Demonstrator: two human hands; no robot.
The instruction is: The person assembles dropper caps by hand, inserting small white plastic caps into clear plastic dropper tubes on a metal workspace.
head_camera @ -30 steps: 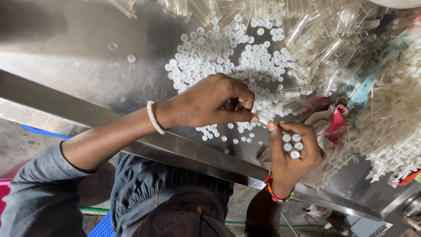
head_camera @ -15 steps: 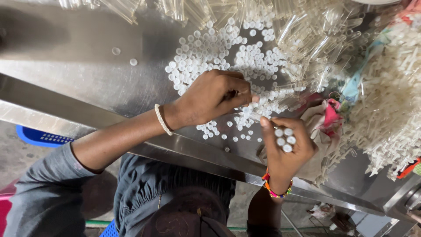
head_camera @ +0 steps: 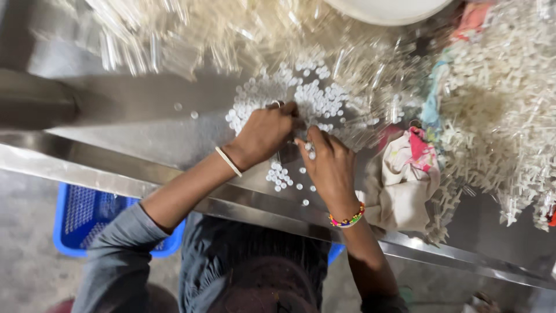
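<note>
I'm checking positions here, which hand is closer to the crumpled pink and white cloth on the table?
Right. The right hand lies just beside the crumpled pink and white cloth, to its left in the picture. The left hand is farther off, past the right hand, over the small white caps.

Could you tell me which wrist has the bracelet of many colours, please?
The right hand wears the multicoloured beaded bracelet; the left hand has a plain white band instead.

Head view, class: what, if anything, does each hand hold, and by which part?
The right hand pinches small white caps at its fingertips. The left hand rests curled on the cap pile; whether it holds anything cannot be told.
</note>
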